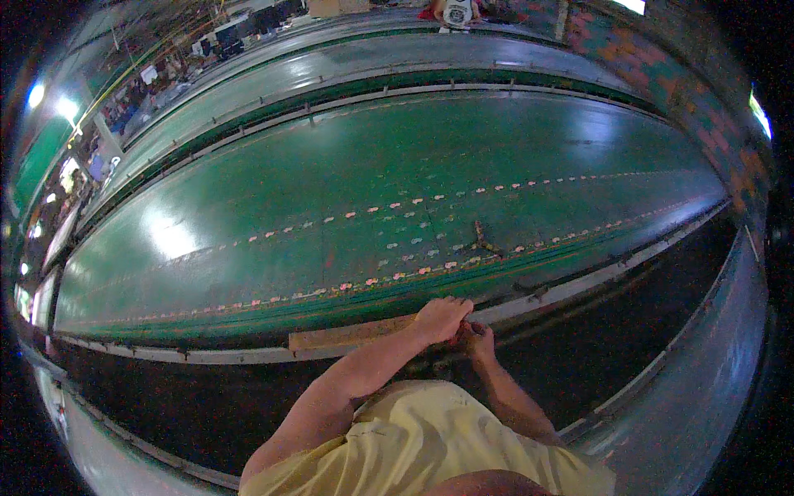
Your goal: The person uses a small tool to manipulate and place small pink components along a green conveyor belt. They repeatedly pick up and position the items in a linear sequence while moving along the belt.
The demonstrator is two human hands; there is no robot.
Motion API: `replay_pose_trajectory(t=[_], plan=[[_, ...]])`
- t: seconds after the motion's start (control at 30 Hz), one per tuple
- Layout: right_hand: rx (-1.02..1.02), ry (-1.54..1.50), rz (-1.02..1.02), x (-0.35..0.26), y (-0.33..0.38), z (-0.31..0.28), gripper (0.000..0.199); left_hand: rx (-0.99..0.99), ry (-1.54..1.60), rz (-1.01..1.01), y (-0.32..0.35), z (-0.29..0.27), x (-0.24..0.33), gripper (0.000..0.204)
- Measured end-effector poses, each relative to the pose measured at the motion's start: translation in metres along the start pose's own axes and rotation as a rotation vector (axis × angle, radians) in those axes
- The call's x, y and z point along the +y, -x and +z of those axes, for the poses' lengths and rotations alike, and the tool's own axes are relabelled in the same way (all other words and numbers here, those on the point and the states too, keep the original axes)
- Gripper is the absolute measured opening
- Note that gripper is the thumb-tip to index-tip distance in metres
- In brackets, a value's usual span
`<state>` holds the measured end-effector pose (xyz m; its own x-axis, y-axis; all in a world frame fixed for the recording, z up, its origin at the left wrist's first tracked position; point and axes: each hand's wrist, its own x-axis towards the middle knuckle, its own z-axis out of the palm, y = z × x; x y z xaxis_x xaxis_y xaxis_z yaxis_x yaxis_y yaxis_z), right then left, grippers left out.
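Wooden strip (347,335) under left hand (440,318), right hand (477,337) beside

Bench (331,165): glossy green, crossed by dotted pink rows.
Plank (347,335): yellowish-brown.
Shirt (430,446): pale yellow.

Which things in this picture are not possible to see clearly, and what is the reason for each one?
Head view only:
- Small reddish thing between the left hand and right hand: covered by the fingers, kind unclear.
- Right hand: partly behind the left hand, so its grip cannot be judged.
- Wooden strip: its right end is under the left hand.
- Small dark object on the green belt: too small to identify.
- Far workstations: blurred and bent by the fisheye rim.
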<state>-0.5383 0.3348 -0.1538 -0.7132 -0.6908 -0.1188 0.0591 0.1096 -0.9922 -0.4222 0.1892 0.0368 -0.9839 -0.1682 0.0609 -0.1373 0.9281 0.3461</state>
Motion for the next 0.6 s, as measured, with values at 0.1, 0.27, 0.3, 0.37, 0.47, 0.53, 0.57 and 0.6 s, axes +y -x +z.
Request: replay_pose_trajectory(t=[0.1, 0.27, 0.3, 0.37, 0.47, 0.53, 0.57, 0.6], plan=[[0.061, 0.155, -0.010, -0.006, -0.008, -0.016, 0.033, -0.027, -0.062, -0.030, -0.004, 0.003, 0.003, 0.036], [-0.070, 0.791, -0.070, -0.129, -0.023, -0.033, 0.025, 0.068, -0.129, 0.004, 0.007, 0.023, -0.013, 0.046], [-0.035, 0.786, -0.123, -0.149, -0.029, -0.038, 0.026, 0.038, -0.122, -0.007, 0.002, 0.022, -0.009, 0.048], [0.019, 0.771, -0.233, -0.175, -0.044, -0.042, 0.027, 0.025, -0.097, -0.005, 0.000, 0.019, -0.006, 0.051], [-0.052, 1.126, -0.288, -0.212, -0.072, -0.035, 0.041, 0.032, -0.055, 0.012, 0.005, 0.008, -0.003, 0.051], [0.034, 1.235, -0.515, -0.196, -0.100, -0.033, 0.045, -0.009, -0.041, -0.019, 0.004, 0.001, 0.003, 0.048], [0.083, 1.288, -0.628, -0.187, -0.117, -0.033, 0.048, -0.024, -0.041, -0.013, 0.001, -0.002, 0.004, 0.046], [0.086, 1.342, -0.617, -0.181, -0.132, -0.031, 0.050, -0.040, -0.039, -0.008, -0.002, -0.004, 0.005, 0.043]])
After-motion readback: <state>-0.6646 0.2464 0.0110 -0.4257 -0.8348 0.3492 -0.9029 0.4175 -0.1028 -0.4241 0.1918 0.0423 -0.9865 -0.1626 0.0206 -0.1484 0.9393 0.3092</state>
